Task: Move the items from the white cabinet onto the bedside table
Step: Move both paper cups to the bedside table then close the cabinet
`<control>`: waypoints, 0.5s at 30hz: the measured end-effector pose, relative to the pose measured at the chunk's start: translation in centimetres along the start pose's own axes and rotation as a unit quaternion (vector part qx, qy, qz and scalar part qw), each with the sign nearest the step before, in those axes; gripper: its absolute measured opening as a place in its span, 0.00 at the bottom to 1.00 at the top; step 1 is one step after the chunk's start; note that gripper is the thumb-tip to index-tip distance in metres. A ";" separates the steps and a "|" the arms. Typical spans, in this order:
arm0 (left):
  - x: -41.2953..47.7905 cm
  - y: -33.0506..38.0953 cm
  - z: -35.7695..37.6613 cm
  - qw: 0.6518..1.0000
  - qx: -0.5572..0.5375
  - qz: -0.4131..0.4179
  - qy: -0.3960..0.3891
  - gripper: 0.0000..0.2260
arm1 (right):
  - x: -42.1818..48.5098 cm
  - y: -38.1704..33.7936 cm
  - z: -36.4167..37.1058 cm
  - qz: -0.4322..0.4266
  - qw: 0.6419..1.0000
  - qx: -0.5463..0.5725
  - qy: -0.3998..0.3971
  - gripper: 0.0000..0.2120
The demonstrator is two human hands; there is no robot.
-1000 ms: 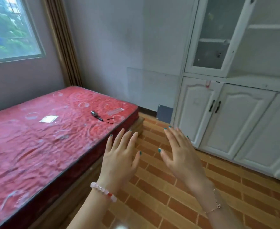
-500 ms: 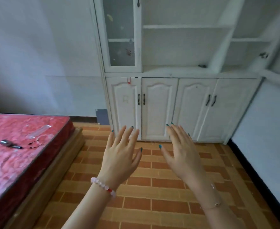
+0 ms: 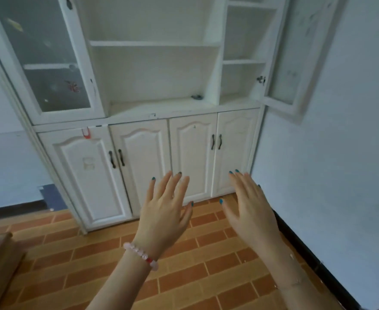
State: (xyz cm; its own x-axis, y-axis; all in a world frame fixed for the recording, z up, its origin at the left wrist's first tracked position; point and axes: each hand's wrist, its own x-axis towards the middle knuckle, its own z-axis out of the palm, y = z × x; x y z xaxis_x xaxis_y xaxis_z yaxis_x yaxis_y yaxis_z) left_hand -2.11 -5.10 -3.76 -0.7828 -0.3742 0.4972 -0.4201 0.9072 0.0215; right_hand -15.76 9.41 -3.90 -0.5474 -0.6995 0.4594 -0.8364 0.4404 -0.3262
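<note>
Head view: no words or labels to read anywhere. Tall white wooden cabinet (image 3: 139, 135) fills wall ahead, lower doors closed, right glass door (image 3: 293, 63) swung out. Small dark item (image 3: 197, 97) sits on open middle shelf, near back right corner. Left hand (image 3: 163, 213) and right hand (image 3: 251, 211) both spread wide, holding nothing, over bare orange brick-pattern floor (image 3: 184, 276).

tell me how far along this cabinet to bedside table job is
Nothing looks done yet. Both the left hand and the right hand are open, empty and spread in front of the white cabinet. One small dark item sits on the open middle shelf, not yet picked up. The lower doors are closed, so any contents there are hidden. The bedside table is not in view, so every move is left.
</note>
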 end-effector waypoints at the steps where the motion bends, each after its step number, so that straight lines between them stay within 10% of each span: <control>1: 1.9 -0.2 0.9 1.000 0.000 0.010 0.002 0.24 | 1.5 0.9 0.3 0.008 1.000 -0.001 0.006 0.29; 15: 22.9 -1.0 11.0 0.994 -0.043 0.097 -0.002 0.25 | 17.5 10.8 3.2 0.108 0.993 -0.032 0.020 0.31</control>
State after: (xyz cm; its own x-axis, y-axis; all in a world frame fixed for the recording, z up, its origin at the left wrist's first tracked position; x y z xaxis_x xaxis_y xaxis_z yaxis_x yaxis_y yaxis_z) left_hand -24.70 -16.66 -1.89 -0.8474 -0.1917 0.4952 -0.2203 0.9754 0.0006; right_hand -34.29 0.17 -2.03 -0.7142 -0.5616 0.4177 -0.6981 0.6142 -0.3680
